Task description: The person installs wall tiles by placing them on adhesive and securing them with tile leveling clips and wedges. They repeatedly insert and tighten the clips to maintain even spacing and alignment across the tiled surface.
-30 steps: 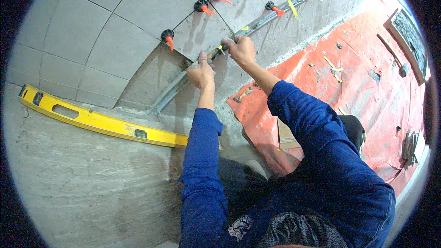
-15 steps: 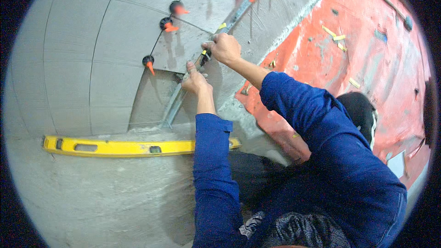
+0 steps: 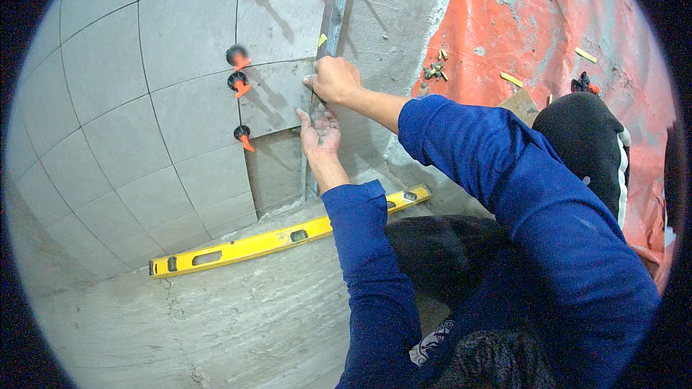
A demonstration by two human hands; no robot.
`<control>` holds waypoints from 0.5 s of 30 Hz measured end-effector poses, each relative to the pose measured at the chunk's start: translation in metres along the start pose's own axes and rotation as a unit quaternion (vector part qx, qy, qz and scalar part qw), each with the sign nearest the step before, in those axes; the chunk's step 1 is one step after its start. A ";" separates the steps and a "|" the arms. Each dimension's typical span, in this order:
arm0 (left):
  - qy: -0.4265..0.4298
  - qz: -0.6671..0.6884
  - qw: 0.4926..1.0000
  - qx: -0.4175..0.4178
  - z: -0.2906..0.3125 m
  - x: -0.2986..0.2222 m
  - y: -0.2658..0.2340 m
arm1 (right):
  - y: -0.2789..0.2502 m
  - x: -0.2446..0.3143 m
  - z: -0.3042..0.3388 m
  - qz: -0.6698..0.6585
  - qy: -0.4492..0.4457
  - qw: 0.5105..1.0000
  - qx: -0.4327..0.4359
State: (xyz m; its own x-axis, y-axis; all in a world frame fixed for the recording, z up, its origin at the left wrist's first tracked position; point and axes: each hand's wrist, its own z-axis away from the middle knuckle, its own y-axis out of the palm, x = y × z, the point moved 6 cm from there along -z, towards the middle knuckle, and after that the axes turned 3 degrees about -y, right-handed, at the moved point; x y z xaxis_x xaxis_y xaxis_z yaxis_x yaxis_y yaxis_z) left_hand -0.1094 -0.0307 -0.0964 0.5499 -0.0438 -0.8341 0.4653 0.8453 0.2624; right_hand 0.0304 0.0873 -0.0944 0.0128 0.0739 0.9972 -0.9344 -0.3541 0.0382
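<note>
My right hand point(image 3: 336, 81) is closed at the right edge of a grey tile point(image 3: 268, 104), its thumb by the tile's edge. Whatever lies inside those fingers is hidden. Just below it, my left hand point(image 3: 322, 138) is turned partly palm up, with its thumb and curved fingers apart and dusty. It lies beside the tile's lower right corner, over a long metal strip point(image 3: 334, 18) that runs along the tiles' edge. Several black tile levelling clips with orange-red handles sit on the joints, one point(image 3: 240, 84) at this tile's left edge and another point(image 3: 244, 137) lower down.
A yellow spirit level point(image 3: 252, 243) lies below the tiles and passes behind my left forearm. Bare grey mortar point(image 3: 275, 169) shows under the tile. To the right, a red sheet point(image 3: 497, 36) carries yellow wedges point(image 3: 512, 79) and another clip point(image 3: 582, 84), near my dark shoe point(image 3: 582, 140).
The view has turned, so the tiles and level appear tilted differently. My left fingers have spread, and the small black and yellow thing between my hands no longer shows.
</note>
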 end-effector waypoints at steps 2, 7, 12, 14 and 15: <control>-0.003 0.004 1.000 0.002 0.000 -0.001 0.001 | -0.001 -0.001 0.001 -0.025 0.009 1.000 -0.005; -0.035 0.024 0.998 0.037 0.007 -0.001 0.003 | 0.002 -0.004 0.008 -0.049 0.047 0.998 -0.019; -0.003 0.011 0.999 0.042 0.011 -0.002 0.005 | 0.000 0.000 0.012 -0.065 0.014 0.996 -0.066; 0.019 0.019 0.999 0.030 0.007 -0.002 0.006 | -0.001 -0.001 0.009 -0.066 0.016 0.996 -0.054; 0.024 0.023 0.999 0.023 0.004 -0.001 0.007 | 0.000 -0.003 0.007 -0.059 0.025 0.997 -0.045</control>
State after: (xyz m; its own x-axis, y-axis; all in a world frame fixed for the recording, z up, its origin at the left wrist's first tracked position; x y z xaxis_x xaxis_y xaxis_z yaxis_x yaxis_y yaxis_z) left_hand -0.1036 -0.0275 -0.0921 0.5382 0.0219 -0.8425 0.4723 0.8201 0.3230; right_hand 0.0332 0.0806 -0.0966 0.1090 0.1575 0.9815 -0.9558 -0.2546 0.1470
